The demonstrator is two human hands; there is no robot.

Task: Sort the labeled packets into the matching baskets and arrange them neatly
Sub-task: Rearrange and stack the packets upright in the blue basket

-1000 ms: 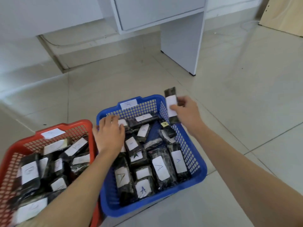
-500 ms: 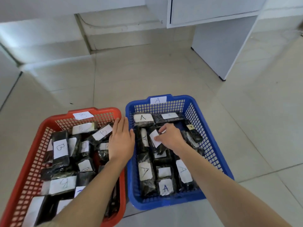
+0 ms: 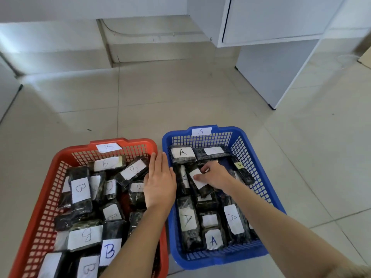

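Two baskets sit side by side on the tiled floor (image 3: pixel 140 109). The red basket (image 3: pixel 124 141) is on the left and the blue basket (image 3: pixel 230 129) is on the right, with their sides almost touching. The red one has a white tag (image 3: pixel 108 147) with a B on its far rim. The blue one has a white tag (image 3: pixel 201 131) with an A.

The red basket is full of dark B packets (image 3: pixel 80 189), each with a white label. They lie in a jumble, some tilted and some on top of others. The blue basket holds dark A packets (image 3: pixel 181 153) in neater rows. One small packet near its right wall has a yellow label (image 3: pixel 241 171).

The left hand (image 3: pixel 159 181) is flat with straight fingers close together. It lies over the spot where the two baskets meet and holds nothing.

The right hand (image 3: pixel 215 175) reaches into the middle of the blue basket. Its fingers curl over a packet (image 3: pixel 204 190) that lies tilted on top of the others. It looks like the thumb and fingers pinch it, but the hand hides part of the hold. The letter on its label cannot be seen.

A white cabinet (image 3: pixel 271 77) stands on the floor behind the baskets, to the right.
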